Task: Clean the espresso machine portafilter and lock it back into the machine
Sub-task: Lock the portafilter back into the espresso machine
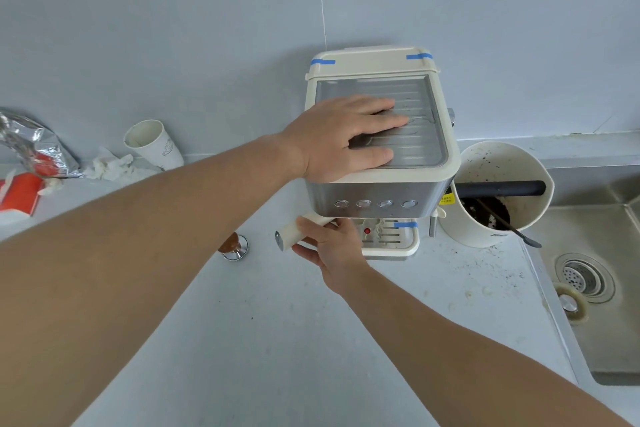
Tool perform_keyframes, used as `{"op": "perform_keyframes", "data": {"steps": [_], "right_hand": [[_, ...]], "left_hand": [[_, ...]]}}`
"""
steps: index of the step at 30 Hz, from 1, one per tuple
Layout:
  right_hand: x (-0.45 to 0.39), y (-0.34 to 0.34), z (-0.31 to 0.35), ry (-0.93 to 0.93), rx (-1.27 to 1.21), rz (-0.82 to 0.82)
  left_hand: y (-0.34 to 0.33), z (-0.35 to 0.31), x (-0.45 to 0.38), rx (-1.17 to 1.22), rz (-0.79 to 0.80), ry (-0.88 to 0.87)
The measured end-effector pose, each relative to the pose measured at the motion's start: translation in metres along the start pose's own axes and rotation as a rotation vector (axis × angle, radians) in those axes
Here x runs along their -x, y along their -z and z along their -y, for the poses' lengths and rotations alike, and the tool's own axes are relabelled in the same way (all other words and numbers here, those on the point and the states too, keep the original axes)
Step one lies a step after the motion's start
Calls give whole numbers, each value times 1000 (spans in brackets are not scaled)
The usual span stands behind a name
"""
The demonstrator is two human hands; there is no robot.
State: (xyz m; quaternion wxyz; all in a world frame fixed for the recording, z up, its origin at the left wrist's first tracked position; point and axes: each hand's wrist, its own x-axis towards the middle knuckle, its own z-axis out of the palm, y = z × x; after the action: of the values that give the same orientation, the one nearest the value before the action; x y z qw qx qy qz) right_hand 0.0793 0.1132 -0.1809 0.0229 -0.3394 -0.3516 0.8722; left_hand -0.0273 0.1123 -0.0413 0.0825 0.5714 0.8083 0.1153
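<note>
The portafilter handle (300, 228) was gripped by the right hand (332, 246) under the espresso machine (377, 191), its long axis projecting leftward. The machine top was pressed by the flat, unclenched left hand (343, 139)

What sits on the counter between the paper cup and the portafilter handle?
In the head view, only a tamper stands between the paper cup and the portafilter handle; otherwise bare counter.

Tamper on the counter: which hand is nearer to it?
Right. The right hand grips the portafilter handle just beside the tamper; the left hand lies atop the machine.
</note>
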Motion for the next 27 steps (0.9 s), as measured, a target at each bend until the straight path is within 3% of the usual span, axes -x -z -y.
{"op": "perform_keyframes", "data": {"steps": [27], "right_hand": [[-13, -42, -14, 11, -244, -89]], "left_hand": [[2, -4, 2, 70, -71, 68]]}}
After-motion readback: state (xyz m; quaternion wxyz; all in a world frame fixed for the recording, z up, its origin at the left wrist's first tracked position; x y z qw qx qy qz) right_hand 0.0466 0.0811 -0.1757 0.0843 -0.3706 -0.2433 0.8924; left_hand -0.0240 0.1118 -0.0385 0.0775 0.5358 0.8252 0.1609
